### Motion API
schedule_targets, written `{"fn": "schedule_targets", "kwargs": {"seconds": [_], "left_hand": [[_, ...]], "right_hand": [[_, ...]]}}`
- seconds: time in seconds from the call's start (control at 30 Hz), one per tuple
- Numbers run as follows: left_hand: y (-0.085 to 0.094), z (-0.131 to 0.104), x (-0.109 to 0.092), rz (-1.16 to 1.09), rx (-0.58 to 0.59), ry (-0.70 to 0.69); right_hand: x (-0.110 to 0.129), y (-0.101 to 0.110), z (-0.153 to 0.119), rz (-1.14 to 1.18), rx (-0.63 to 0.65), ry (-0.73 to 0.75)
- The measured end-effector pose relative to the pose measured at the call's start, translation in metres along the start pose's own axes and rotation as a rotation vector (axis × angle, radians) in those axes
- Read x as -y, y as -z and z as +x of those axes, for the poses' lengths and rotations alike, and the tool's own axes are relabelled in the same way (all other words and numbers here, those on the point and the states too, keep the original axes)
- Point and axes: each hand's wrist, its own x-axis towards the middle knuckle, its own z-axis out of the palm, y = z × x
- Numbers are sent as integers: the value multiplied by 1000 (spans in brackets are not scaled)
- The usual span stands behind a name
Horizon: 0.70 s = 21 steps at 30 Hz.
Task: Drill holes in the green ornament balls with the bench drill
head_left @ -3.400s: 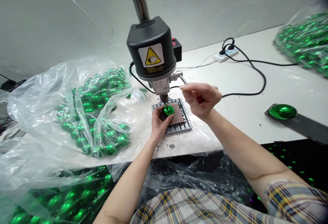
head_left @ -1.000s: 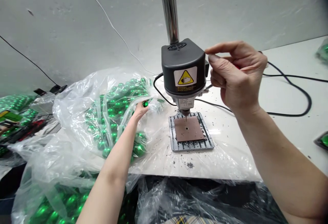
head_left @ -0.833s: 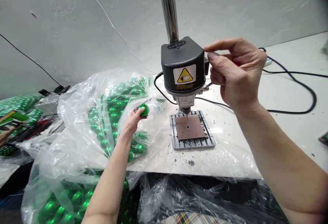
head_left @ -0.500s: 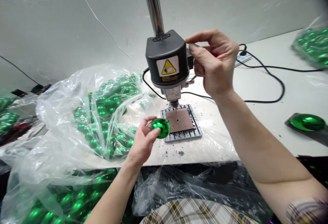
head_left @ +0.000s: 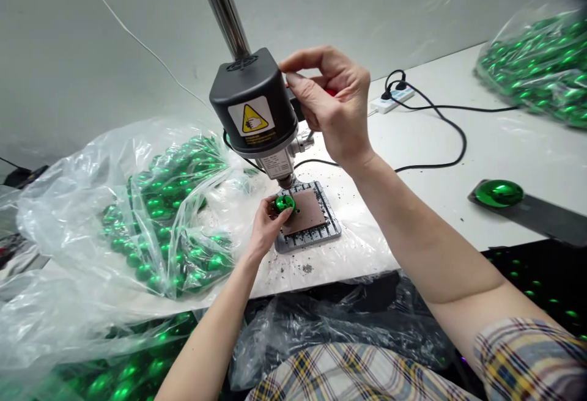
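Note:
My left hand [head_left: 266,225] is closed on a shiny green bauble [head_left: 285,203]. It holds the bauble under the bit of a small drill press [head_left: 253,98], over the left part of a brown board [head_left: 310,208] on the slotted grey base [head_left: 316,241]. My right hand [head_left: 338,104] is closed at the right side of the black drill housing, thumb and forefinger at its edge and the other fingers curled. A bit of red shows behind the fingers. The part under them is mostly hidden.
Clear plastic bags of green baubles lie at left [head_left: 169,205] and far right [head_left: 541,71]. A green domed piece [head_left: 499,193] rests on a dark strip at right. A power strip [head_left: 392,100] with black cables sits behind. Dark shavings dot the white table.
My left hand has brought the bauble from beside the base to beneath the drill bit. My right hand stays at the housing. The whole view has shifted, with the drill press now further left.

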Motion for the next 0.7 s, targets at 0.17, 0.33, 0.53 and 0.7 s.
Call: {"fn": "schedule_targets", "kwargs": {"seconds": [0.17,0.33,0.53,0.7], "left_hand": [[-3,1,-4,160,24,-70],[-8,0,-6,447,-21,-268],[-18,0,-9,517,-12,-319],[-22,4,-2,374,26,-238]], "right_hand": [[1,-1,0,-1,-18,-4],[2,1,0,82,19,26],[2,2,-1,39,43,-4],[2,2,-1,-85,22,-65]]}}
